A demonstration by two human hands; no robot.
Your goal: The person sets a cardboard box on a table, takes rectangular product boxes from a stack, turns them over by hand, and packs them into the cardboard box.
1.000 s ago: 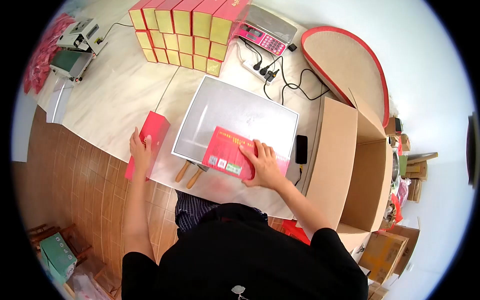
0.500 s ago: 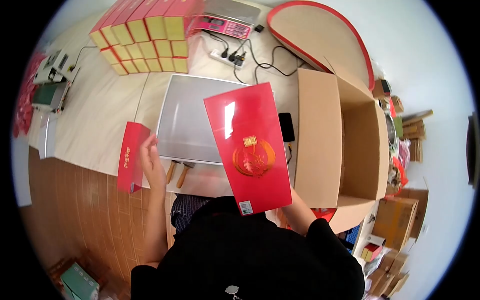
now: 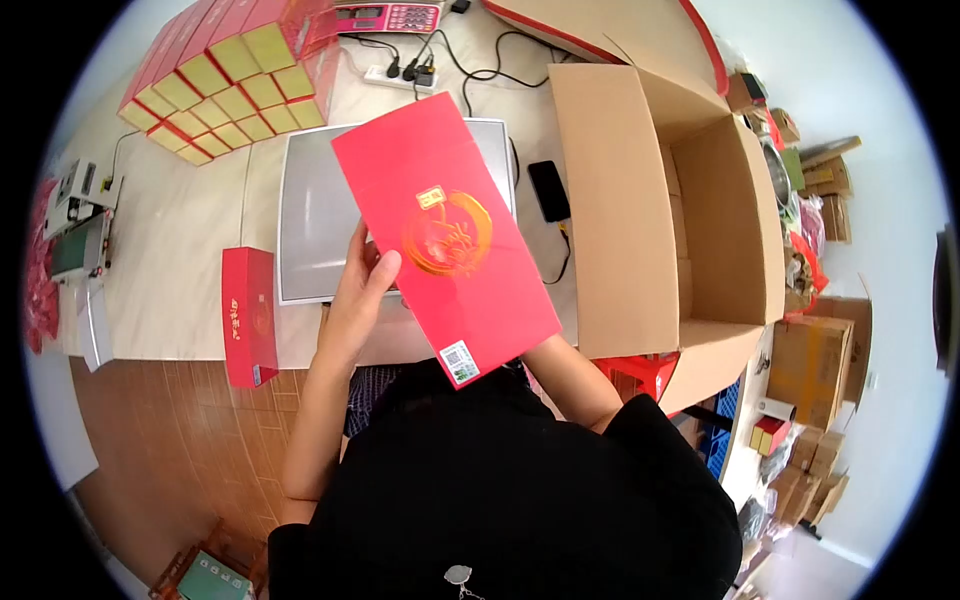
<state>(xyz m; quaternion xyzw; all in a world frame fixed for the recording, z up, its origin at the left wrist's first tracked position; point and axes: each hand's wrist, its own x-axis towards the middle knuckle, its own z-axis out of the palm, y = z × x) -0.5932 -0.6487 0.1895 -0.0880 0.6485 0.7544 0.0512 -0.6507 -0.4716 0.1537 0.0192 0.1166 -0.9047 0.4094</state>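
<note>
A flat red gift box (image 3: pixel 455 290) with a gold circular emblem and a white label is held tilted in front of me, over the grey metal tray (image 3: pixel 310 210). My left hand (image 3: pixel 362 290) grips its left edge, with the thumb on the front face and the fingers behind. My right hand (image 3: pixel 541 350) supports it from behind at the lower right; its fingers are hidden. Another red box (image 3: pixel 248 315) stands at the table's front edge, left of the tray.
Stacked red and yellow boxes (image 3: pixel 215 90) stand at the back left. A pink scale (image 3: pixel 388 17), power strip (image 3: pixel 400 77) and cables lie behind the tray. To the right are a phone (image 3: pixel 549 190) and an open cardboard carton (image 3: pixel 620 210).
My left hand has moved from beside the gift box to its left edge and taken hold. The box has shifted left and tilted more. The whole view has shifted too.
</note>
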